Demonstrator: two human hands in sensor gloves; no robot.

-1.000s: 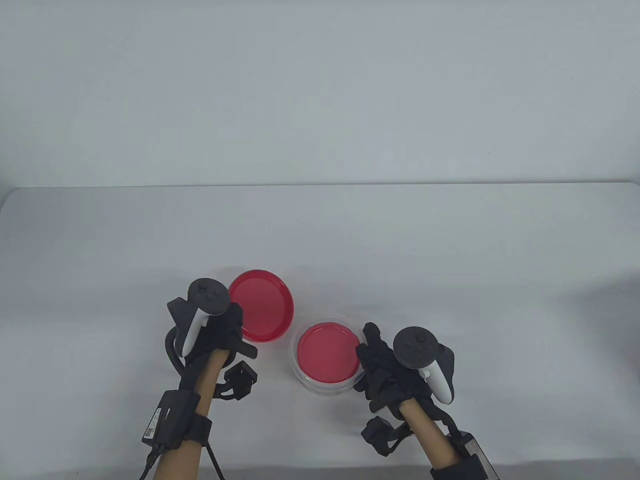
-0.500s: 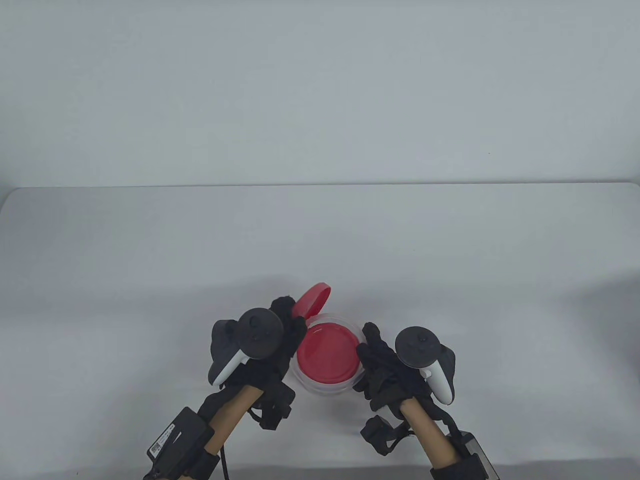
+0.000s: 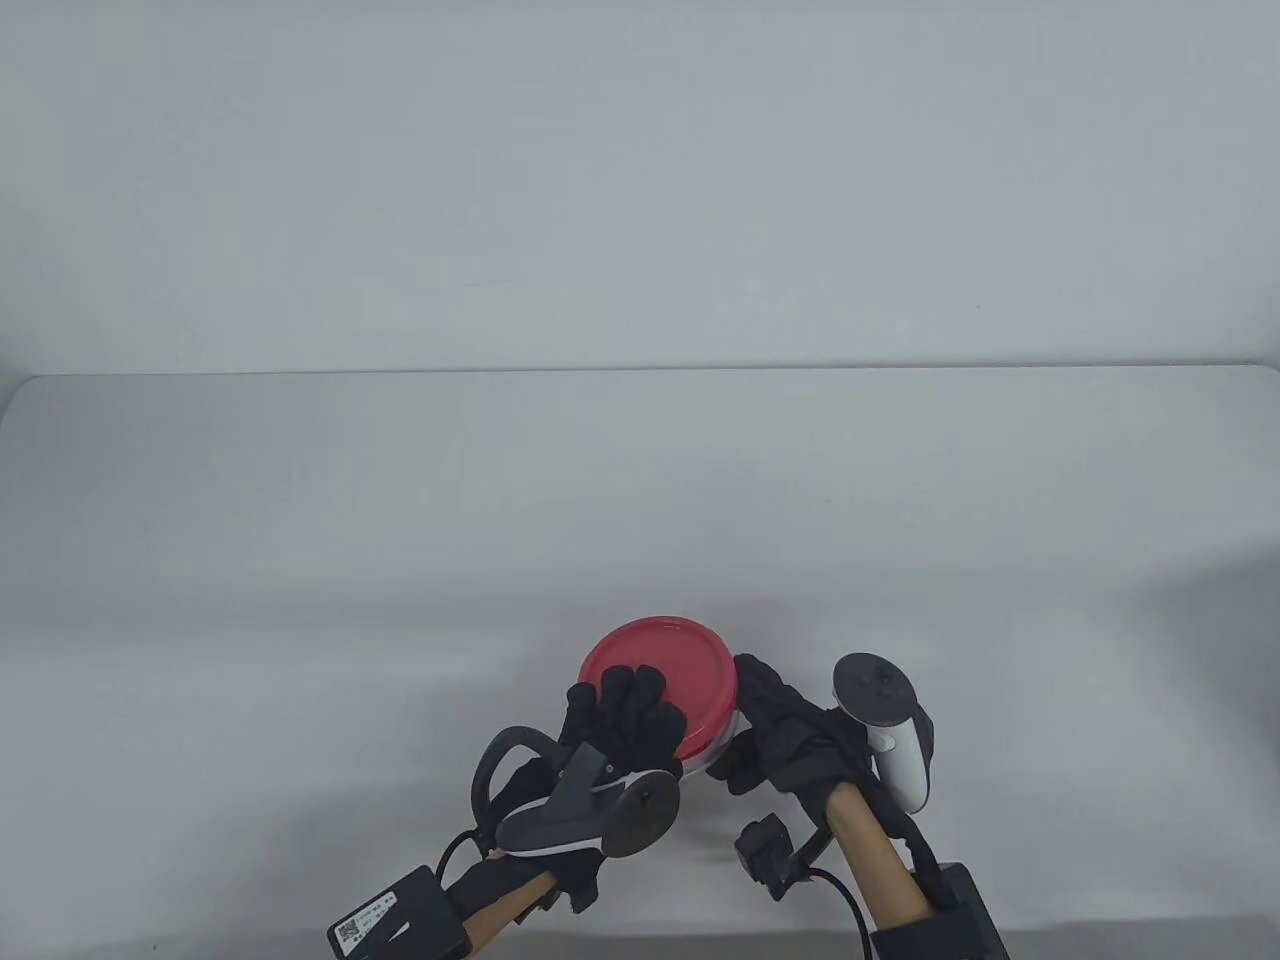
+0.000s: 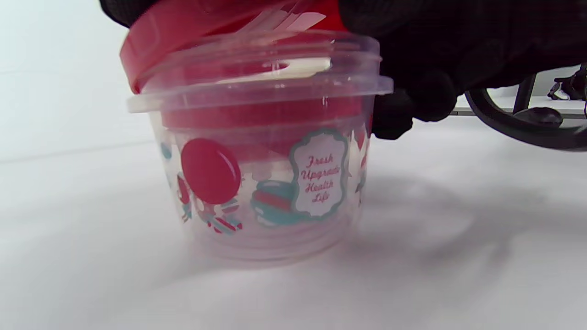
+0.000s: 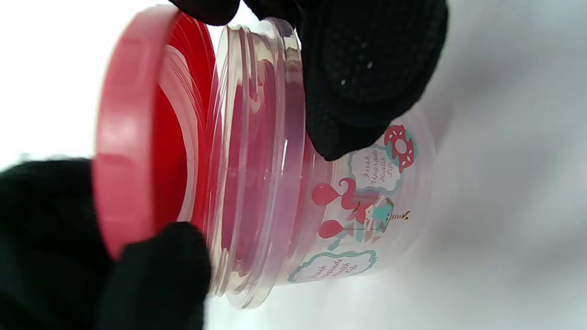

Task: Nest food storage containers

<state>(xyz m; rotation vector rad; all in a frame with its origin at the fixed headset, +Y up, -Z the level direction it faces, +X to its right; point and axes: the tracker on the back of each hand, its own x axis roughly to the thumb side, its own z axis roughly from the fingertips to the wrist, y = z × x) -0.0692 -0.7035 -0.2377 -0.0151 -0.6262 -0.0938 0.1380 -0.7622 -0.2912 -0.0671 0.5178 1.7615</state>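
Observation:
A clear printed container (image 4: 275,183) stands on the table near the front edge. A smaller container with a red lid (image 4: 257,112) sits nested inside it. A larger red lid (image 3: 665,665) lies on the outer rim, tilted, with a gap showing in the right wrist view (image 5: 124,137). My left hand (image 3: 630,705) lies over the lid's near side and grips its edge; it also shows in the right wrist view (image 5: 46,220). My right hand (image 3: 755,720) grips the container's right wall, fingers (image 5: 367,68) just below the rim.
The white table (image 3: 640,480) stretches back to a white wall, with its far edge across the middle of the table view. Cables and sensor boxes hang from both wrists near the front edge.
My left hand has lifted the large red lid from the table on the left, carried it right and set it over the clear container. My right hand has stayed on the container's side.

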